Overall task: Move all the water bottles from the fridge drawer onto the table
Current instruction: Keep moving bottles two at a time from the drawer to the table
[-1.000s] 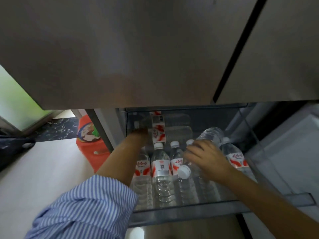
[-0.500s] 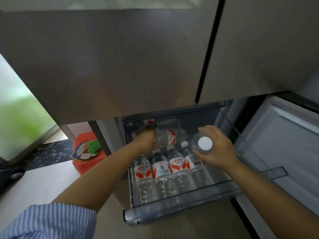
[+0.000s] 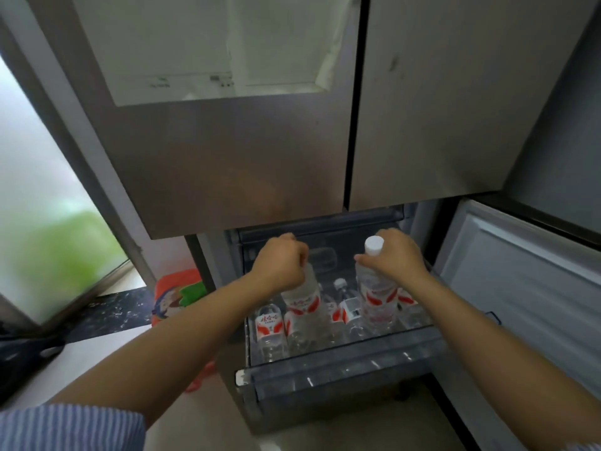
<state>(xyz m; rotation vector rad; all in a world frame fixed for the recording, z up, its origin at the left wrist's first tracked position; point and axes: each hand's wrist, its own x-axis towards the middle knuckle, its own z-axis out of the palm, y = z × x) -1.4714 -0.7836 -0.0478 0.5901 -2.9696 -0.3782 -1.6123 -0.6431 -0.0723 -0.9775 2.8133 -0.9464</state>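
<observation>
**A:** What's changed in the last second?

**B:** Both bottles are up. A second ago my hands were down among the pack; now my left hand (image 3: 280, 267) is curled round the neck of one water bottle (image 3: 300, 292), its cap hidden in the fist, and my right hand (image 3: 395, 259) grips the shoulder of a second water bottle (image 3: 377, 296) with its white cap (image 3: 373, 245) poking out above the thumb. Both hang upright over the fridge drawer (image 3: 338, 374), their bases still below the line of its clear front wall as far as I can judge.

**A:** So what does that mean for the job?

**B:** Two are on the way out, nothing more. I'd say the carry to the counter comes next, and the counter isn't in my view at all, so I can't tell you how many already stand there.

**A:** And what's left in the drawer?

**B:** Several red-and-white labelled bottles lying packed side by side. One at the drawer's left edge (image 3: 269, 323) shows clearly, another with a white cap sits in the middle (image 3: 346, 307), and more lie under and beside the two I hold. I can't count them exactly; the lifted pair cover part of the row
</observation>
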